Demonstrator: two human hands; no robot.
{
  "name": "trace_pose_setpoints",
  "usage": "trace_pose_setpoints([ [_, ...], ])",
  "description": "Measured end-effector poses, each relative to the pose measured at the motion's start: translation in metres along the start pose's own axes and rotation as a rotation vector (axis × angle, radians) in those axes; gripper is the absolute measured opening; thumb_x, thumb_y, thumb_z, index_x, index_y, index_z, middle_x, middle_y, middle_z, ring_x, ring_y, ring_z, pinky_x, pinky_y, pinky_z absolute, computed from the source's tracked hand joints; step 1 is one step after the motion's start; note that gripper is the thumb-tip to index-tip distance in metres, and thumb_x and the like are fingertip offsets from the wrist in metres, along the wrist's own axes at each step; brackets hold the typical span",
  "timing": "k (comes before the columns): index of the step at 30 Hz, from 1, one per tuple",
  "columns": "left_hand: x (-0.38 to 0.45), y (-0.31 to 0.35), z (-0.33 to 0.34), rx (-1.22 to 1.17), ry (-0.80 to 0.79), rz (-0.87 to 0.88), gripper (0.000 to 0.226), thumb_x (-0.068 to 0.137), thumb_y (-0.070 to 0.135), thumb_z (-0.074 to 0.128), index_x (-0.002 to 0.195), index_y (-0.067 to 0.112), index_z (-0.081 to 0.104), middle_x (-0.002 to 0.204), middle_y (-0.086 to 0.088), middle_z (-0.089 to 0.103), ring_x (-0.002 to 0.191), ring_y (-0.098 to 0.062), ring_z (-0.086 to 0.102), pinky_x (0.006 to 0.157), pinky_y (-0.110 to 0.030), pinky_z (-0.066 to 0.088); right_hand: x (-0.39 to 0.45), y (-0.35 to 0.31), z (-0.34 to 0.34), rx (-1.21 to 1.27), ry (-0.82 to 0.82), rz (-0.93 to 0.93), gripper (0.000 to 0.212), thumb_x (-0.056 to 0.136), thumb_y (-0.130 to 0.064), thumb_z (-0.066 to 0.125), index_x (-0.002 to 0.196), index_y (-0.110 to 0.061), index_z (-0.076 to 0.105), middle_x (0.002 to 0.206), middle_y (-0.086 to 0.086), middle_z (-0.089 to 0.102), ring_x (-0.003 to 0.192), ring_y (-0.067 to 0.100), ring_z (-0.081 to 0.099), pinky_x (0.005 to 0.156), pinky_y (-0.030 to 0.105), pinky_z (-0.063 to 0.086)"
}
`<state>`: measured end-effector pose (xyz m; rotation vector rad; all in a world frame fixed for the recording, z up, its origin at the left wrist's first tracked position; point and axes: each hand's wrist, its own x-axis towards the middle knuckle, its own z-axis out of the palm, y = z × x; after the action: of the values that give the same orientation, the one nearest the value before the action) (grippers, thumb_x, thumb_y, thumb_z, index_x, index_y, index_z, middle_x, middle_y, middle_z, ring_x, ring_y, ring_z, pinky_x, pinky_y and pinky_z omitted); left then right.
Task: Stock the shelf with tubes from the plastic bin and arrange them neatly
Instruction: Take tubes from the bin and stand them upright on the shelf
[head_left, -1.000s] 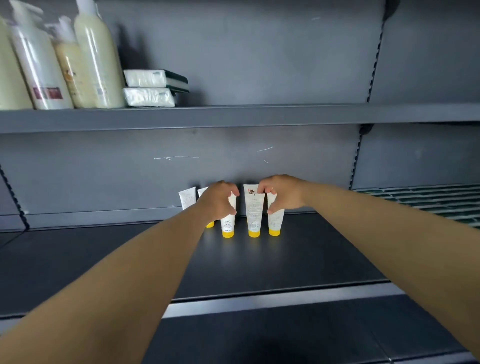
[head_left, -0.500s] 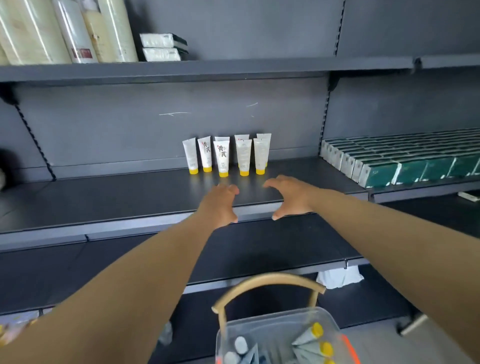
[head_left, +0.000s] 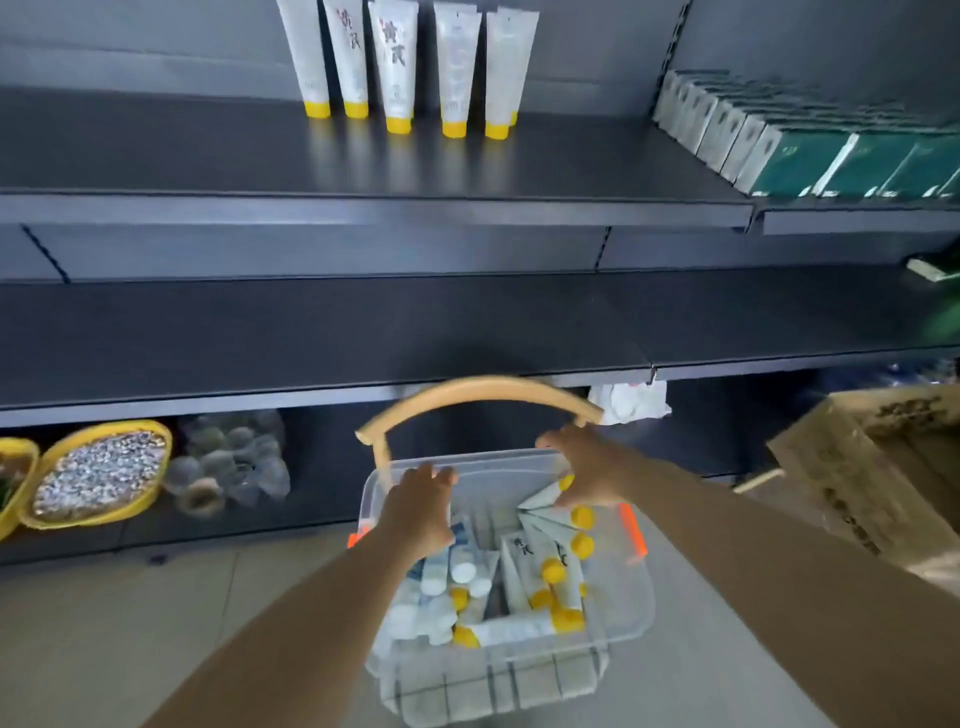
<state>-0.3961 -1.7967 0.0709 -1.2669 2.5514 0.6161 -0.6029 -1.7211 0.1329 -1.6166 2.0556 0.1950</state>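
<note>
A clear plastic bin (head_left: 631, 613) stands on a chair below me, full of white tubes with yellow caps (head_left: 540, 566) and some with white caps (head_left: 452, 571). My left hand (head_left: 418, 512) hovers over the bin's left side, fingers relaxed and holding nothing. My right hand (head_left: 584, 475) reaches down at the bin's far right, its fingers touching a yellow-capped tube (head_left: 545, 501); whether they hold it cannot be made out. Several white tubes (head_left: 400, 67) stand cap-down in a row on the dark shelf (head_left: 363, 208) above.
A curved wooden chair back (head_left: 478, 397) arches over the bin. Green and white boxes (head_left: 810, 150) fill the shelf to the right. Yellow-rimmed trays (head_left: 98, 475) and a clear bag sit on the lowest shelf at left. A cardboard box (head_left: 883, 467) stands at right.
Both hands let go of the tubes on the shelf and dropped down to the bin. My view tilted downward from the shelf to the bin.
</note>
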Motion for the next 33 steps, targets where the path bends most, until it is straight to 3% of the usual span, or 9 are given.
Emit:
trace_pose_setpoints([
  [4, 0.018, -0.004, 0.073, -0.029, -0.092, -0.037, 0.068, 0.077, 0.019, 0.07, 0.136, 0.017, 0.035, 0.135, -0.007, 0.038, 0.123, -0.025, 0.042, 0.095, -0.034, 0.045, 0.033, 0.031, 0.058, -0.037, -0.105, 0.003, 0.087, 0.075, -0.032, 0.076, 0.146, -0.023, 0.026, 0.142, 0.002, 0.038, 0.13, 0.02, 0.037, 0.105, 0.03, 0.034],
  [8, 0.049, -0.002, 0.126, -0.061, -0.132, -0.064, 0.073, 0.078, 0.018, 0.068, 0.141, 0.017, 0.03, 0.14, -0.007, 0.034, 0.127, -0.025, 0.038, 0.098, -0.035, 0.043, 0.074, 0.056, 0.106, -0.003, -0.195, -0.004, 0.088, 0.074, -0.03, 0.078, 0.146, -0.023, 0.027, 0.143, 0.002, 0.036, 0.13, 0.02, 0.037, 0.105, 0.032, 0.037],
  [14, 0.099, 0.005, 0.178, -0.086, -0.158, -0.07, 0.067, 0.08, 0.022, 0.069, 0.138, 0.017, 0.037, 0.14, -0.007, 0.039, 0.13, -0.026, 0.037, 0.103, -0.038, 0.04, 0.131, 0.071, 0.174, 0.052, -0.266, -0.047, 0.086, 0.074, -0.03, 0.077, 0.145, -0.021, 0.029, 0.14, 0.003, 0.039, 0.129, 0.023, 0.038, 0.101, 0.032, 0.038],
  [19, 0.13, -0.001, 0.2, -0.056, -0.147, -0.065, 0.054, 0.08, 0.017, 0.066, 0.13, 0.015, 0.044, 0.132, -0.007, 0.046, 0.125, -0.025, 0.042, 0.101, -0.035, 0.04, 0.167, 0.066, 0.213, 0.096, -0.269, -0.084, 0.074, 0.075, -0.027, 0.076, 0.139, -0.023, 0.038, 0.14, 0.004, 0.041, 0.128, 0.021, 0.04, 0.102, 0.033, 0.04],
  [26, 0.151, -0.002, 0.21, -0.008, -0.154, -0.044, 0.06, 0.08, 0.021, 0.069, 0.134, 0.017, 0.044, 0.132, -0.005, 0.047, 0.126, -0.023, 0.041, 0.103, -0.033, 0.036, 0.186, 0.069, 0.221, 0.084, -0.281, -0.118, 0.073, 0.074, -0.023, 0.078, 0.138, -0.023, 0.041, 0.137, 0.003, 0.046, 0.123, 0.022, 0.046, 0.1, 0.033, 0.041],
  [30, 0.162, -0.004, 0.212, 0.022, -0.18, -0.027, 0.055, 0.077, 0.025, 0.072, 0.127, 0.017, 0.05, 0.127, -0.004, 0.053, 0.122, -0.023, 0.044, 0.104, -0.034, 0.036, 0.194, 0.067, 0.23, 0.134, -0.265, -0.099, 0.055, 0.076, -0.029, 0.076, 0.126, -0.024, 0.054, 0.129, -0.001, 0.055, 0.119, 0.02, 0.051, 0.098, 0.032, 0.043],
  [33, 0.17, -0.003, 0.214, 0.065, -0.228, 0.004, 0.05, 0.078, 0.025, 0.07, 0.125, 0.02, 0.053, 0.122, -0.003, 0.057, 0.12, -0.023, 0.046, 0.105, -0.035, 0.036, 0.202, 0.063, 0.236, 0.107, -0.281, -0.139, 0.038, 0.08, -0.03, 0.072, 0.115, -0.021, 0.063, 0.115, -0.002, 0.064, 0.106, 0.018, 0.058, 0.086, 0.027, 0.044],
])
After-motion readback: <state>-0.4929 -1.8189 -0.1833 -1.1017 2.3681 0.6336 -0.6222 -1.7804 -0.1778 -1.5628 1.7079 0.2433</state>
